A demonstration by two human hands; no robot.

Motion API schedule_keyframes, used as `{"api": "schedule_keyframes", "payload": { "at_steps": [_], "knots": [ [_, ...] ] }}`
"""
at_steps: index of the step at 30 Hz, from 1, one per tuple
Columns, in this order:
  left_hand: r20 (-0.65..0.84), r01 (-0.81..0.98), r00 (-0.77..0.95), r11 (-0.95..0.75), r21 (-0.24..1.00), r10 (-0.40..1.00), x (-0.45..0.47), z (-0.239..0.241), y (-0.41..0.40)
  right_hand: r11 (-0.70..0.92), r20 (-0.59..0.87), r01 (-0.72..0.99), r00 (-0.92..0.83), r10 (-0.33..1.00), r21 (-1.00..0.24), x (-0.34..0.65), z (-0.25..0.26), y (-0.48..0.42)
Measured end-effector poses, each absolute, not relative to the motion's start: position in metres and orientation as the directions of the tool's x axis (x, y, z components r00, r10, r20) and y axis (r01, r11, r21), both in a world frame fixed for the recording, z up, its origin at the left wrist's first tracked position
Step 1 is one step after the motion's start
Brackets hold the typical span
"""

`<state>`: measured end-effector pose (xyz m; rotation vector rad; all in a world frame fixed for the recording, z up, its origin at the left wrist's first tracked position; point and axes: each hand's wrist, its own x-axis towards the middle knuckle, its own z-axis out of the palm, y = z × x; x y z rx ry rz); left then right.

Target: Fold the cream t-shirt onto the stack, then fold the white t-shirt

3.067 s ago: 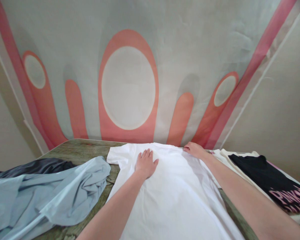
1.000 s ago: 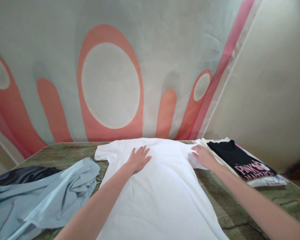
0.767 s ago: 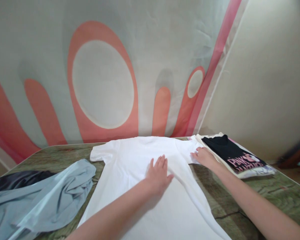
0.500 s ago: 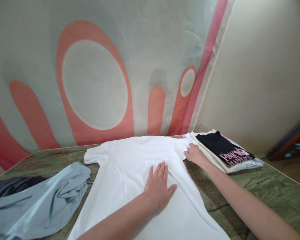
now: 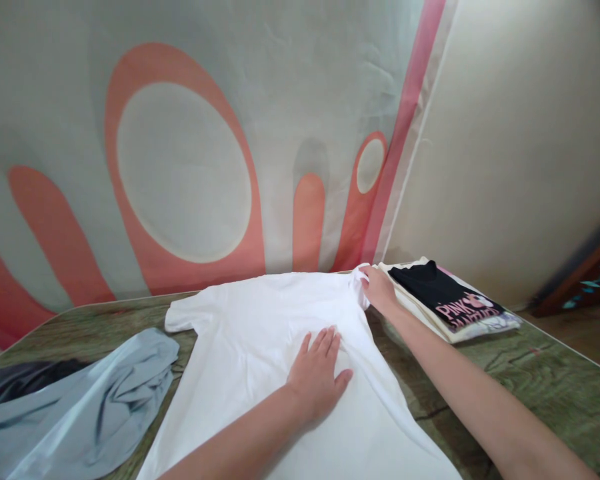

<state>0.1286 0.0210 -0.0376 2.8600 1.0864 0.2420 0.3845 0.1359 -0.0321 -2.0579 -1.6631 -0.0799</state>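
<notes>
White T-shirt [image 5: 250, 327] lies spread over the middle of the counter [image 5: 545, 380], its top along the far edge and its body running towards the near side, out of view at the bottom. What has just changed is at the right sleeve [image 5: 359, 285]: it lay flat, pointing towards the right edge, and is now raised and drawn inwards, bunched against the shoulder. The right hand [image 5: 379, 288] is closed narrow there, fingers curled over the cloth and apparently pinching the sleeve end, though the exact grip is partly hidden. Meanwhile the left hand [image 5: 317, 373] rests wide and flat on the middle of the shirt, palm down with the thumb out to the side, holding no cloth between its fingers; I judge that it steadies the fabric. For the work in hand, this means the two sides no longer match: the left sleeve [image 5: 184, 315] remains stretched out flat towards the left edge, while the other is off the counter. Soft creases cross the chest. Just beyond the right hand, towards the far right corner, sits a folded pile topped by a black shirt [image 5: 423, 283]. Near the left edge lie a loose pale-blue garment [image 5: 125, 393] and a dark garment [image 5: 27, 379].
</notes>
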Motion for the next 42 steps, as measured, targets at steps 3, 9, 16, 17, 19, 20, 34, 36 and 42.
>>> {"api": "schedule_keyframes", "payload": {
  "at_steps": [3,9,16,17,19,20,34,36,42],
  "knots": [
    [0.132,0.639,0.745,-0.757,0.138,0.654,0.128,-0.037,0.021,0.022,0.54,0.99,0.058,0.84,-0.141,0.392,-0.024,0.134],
    [0.126,0.621,0.76,-0.769,0.149,0.638,0.128,-0.036,0.023,-0.039,0.415,0.996,0.004,0.91,0.075,0.406,-0.043,0.135],
    [0.119,0.649,0.74,-0.749,0.133,0.662,0.132,-0.038,0.049,-0.139,0.442,0.981,0.185,0.878,-0.135,0.411,-0.037,0.133],
    [0.116,0.651,0.739,-0.748,0.131,0.663,0.132,-0.038,0.053,-0.147,0.407,0.961,0.235,0.883,-0.235,0.411,-0.036,0.13],
    [0.112,0.651,0.74,-0.748,0.13,0.663,0.131,-0.037,0.059,-0.163,0.285,0.902,0.292,0.913,-0.401,0.409,-0.038,0.122],
    [0.108,0.652,0.739,-0.747,0.13,0.665,0.131,-0.036,0.06,-0.168,0.218,0.882,0.286,0.933,-0.441,0.408,-0.041,0.118],
    [0.149,0.531,0.804,-0.808,0.257,0.576,0.161,-0.029,0.009,-0.145,0.119,0.909,0.206,0.971,-0.392,0.369,-0.045,0.093],
    [0.15,0.524,0.808,-0.811,0.261,0.57,0.158,-0.031,0.007,-0.146,0.11,0.901,0.207,0.972,-0.409,0.364,-0.043,0.088],
    [0.161,0.541,0.795,-0.803,0.251,0.585,0.158,-0.028,0.004,-0.209,0.114,0.891,0.276,0.954,-0.404,0.348,-0.042,0.083]
  ]
}}
